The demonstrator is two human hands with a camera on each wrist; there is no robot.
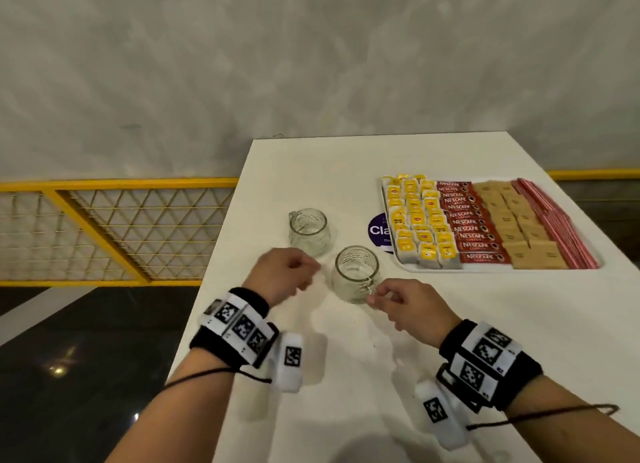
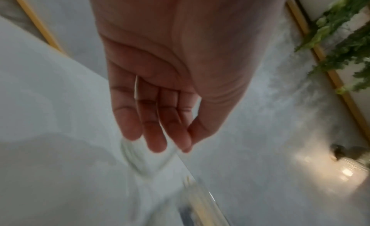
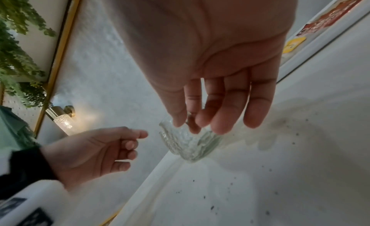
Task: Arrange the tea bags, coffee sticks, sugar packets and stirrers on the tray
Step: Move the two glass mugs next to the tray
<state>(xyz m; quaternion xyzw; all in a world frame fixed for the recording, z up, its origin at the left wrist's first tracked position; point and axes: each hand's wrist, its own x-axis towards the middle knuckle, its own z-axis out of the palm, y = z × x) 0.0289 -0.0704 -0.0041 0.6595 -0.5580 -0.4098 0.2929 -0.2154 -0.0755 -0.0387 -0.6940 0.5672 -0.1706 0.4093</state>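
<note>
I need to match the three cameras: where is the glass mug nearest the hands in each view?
Head: the near glass mug stands lower centre, between both hands, its handle at the right hand.
Left wrist: only a blurred glass shape below the fingers; I cannot tell which mug.
Right wrist: mug centre, just under the fingers.
Shared landmark: the white table edge against the grey wall.

On the table (image 1: pixel 346 358) the tray (image 1: pixel 408 267) sits to the far right, holding from left to right tea bags (image 1: pixel 420 222), coffee sticks (image 1: pixel 467 217), sugar packets (image 1: pixel 512 220) and stirrers (image 1: pixel 557 220). A round sticker (image 1: pixel 379 229) lies partly under the tray's left edge. Two glass mugs stand left of the tray, the far mug (image 1: pixel 308 232) behind and left of the near mug (image 1: pixel 355 272), with the left hand (image 1: pixel 280 275) and right hand (image 1: pixel 412 305) either side of the near one
</note>
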